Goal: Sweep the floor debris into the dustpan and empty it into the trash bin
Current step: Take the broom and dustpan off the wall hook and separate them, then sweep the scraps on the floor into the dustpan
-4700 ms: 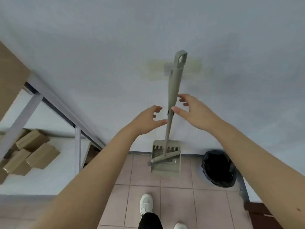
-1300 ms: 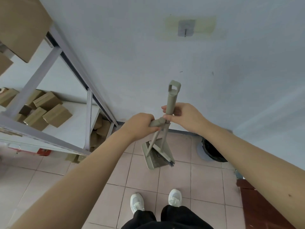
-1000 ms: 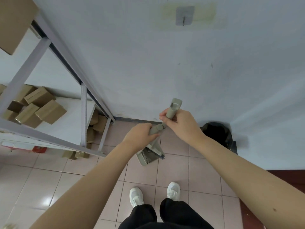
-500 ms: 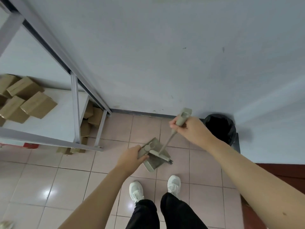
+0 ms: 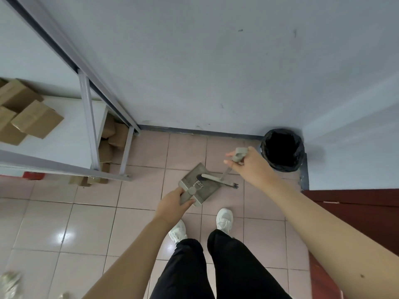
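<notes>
My left hand (image 5: 171, 205) grips the short handle of a beige dustpan (image 5: 199, 184), held low over the tiled floor just ahead of my feet. My right hand (image 5: 250, 167) grips the top of a beige broom handle (image 5: 237, 155); the broom's head (image 5: 218, 180) lies across the far right edge of the pan. A trash bin (image 5: 282, 149) lined with a black bag stands in the corner to the right of my right hand. Crumpled debris (image 5: 9, 283) shows blurred at the bottom left floor edge.
A grey metal shelf rack (image 5: 90, 128) with cardboard boxes (image 5: 28, 117) stands at the left against the wall. A dark red panel (image 5: 354, 212) borders the floor at the right. My white shoes (image 5: 224, 217) stand on the pink tiles behind the dustpan.
Since the broom and dustpan hung on the wall hook, both hands took them down and separated them. In the last half second the dustpan dropped lower and the view tilted further toward the floor.
</notes>
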